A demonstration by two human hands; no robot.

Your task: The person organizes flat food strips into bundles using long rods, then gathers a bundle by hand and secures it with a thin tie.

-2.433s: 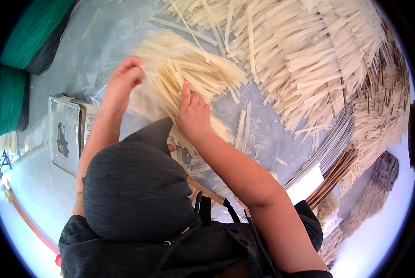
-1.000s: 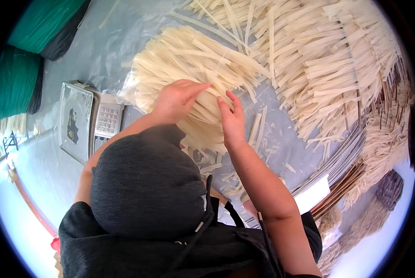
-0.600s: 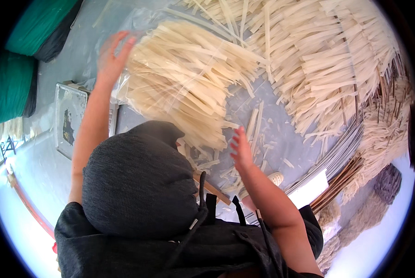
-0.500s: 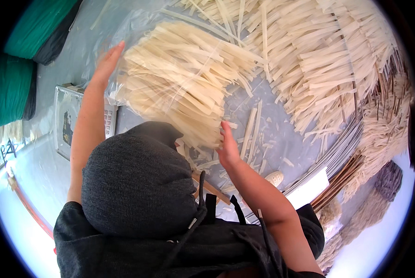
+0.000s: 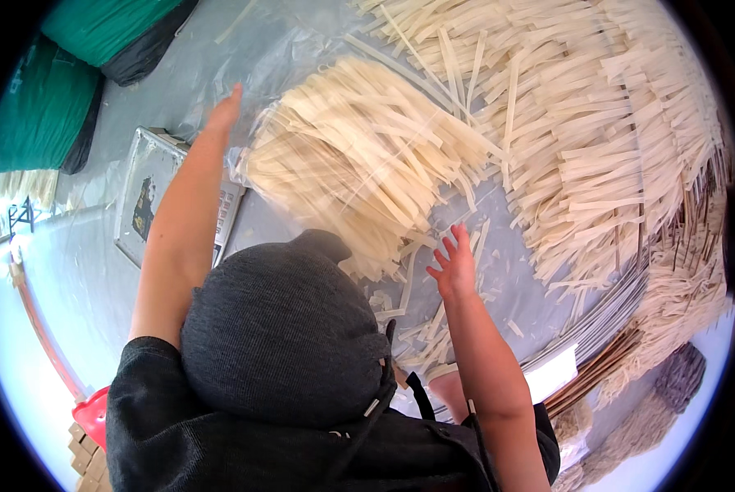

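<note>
Strips (image 5: 367, 156), a pale bundle in clear plastic, lie on the grey sheet (image 5: 302, 41) ahead of the person. Left hand (image 5: 224, 111) reaches flat, fingers together, just beside its far left edge. Right hand (image 5: 454, 266) hovers near its lower right end, fingers spread, holding nothing.

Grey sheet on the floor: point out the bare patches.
Grey plastic sheet lies bare between the green bundles and the bagged pile of pale strips, beyond the left hand. Around the right hand, loose pale strips crowd it.
</note>
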